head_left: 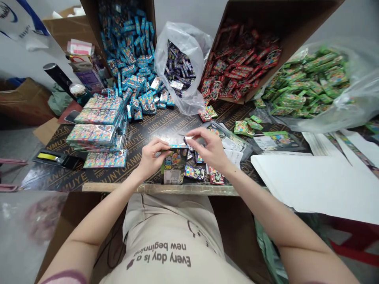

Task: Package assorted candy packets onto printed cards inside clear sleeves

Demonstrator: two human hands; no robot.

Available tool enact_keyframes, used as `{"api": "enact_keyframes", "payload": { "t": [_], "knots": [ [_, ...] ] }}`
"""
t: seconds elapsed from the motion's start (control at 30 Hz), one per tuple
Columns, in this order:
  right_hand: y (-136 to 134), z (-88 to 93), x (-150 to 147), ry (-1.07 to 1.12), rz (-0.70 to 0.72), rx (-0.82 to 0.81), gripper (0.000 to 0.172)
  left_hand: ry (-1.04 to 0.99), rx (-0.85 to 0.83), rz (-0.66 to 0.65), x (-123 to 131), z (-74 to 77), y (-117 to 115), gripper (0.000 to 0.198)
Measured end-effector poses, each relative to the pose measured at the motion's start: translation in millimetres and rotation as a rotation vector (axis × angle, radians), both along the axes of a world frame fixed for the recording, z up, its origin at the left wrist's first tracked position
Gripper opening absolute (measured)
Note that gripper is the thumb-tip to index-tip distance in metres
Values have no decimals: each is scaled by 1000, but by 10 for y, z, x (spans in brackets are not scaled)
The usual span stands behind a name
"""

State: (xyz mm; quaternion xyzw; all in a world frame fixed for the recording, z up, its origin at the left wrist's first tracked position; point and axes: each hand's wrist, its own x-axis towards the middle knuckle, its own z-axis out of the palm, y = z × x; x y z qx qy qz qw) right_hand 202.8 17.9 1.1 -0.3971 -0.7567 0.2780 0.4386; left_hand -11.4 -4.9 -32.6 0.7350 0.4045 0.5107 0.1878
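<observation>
Well, what has the left hand got?

A printed card pack, green and yellow with a round picture on it. The grip is closed around its upper part, and the pack stands upright. I can't tell whether its lower end touches anything.

And the right hand?

It's nearly closed. Thumb and forefinger pinch a small dark packet, mostly hidden, just beside the card pack, and the other fingers curl loosely.

What's underneath them?

A black board surface printed with pale repeated lettering, with a wooden strip along its near edge. A small purple packet and a small red packet lie right below the hands.

Further out?

Stacks of flat multicoloured packs sit to the left. Straight ahead are a cardboard box of blue packets and a clear plastic bag of purple packets. Beside those are a cardboard box of red packets and a plastic bag of green packets. White sheets lie off to the right.

Anything on the person?

A pale top printed "Every day is a new beginning", seen upside down from above.
</observation>
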Motion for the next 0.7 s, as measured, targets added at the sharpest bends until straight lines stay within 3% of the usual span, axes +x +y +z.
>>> {"api": "enact_keyframes", "payload": {
  "t": [0.17, 0.33, 0.53, 0.7],
  "knots": [
    [285, 324, -82, -216, 334, -191, 21, -48, -80, 28, 23, 8, -32, 4],
    [442, 378, -279, -514, 560, -333, 16, -86, -119, 29, 18, 38, -72, 8],
    [498, 451, -363, -582, 621, -334, 13, -68, -73, 31, 52, 56, -80, 7],
    [527, 464, -354, -562, 603, -400, 15, -74, -35, 148, 126, 16, -59, 30]
  ]
}}
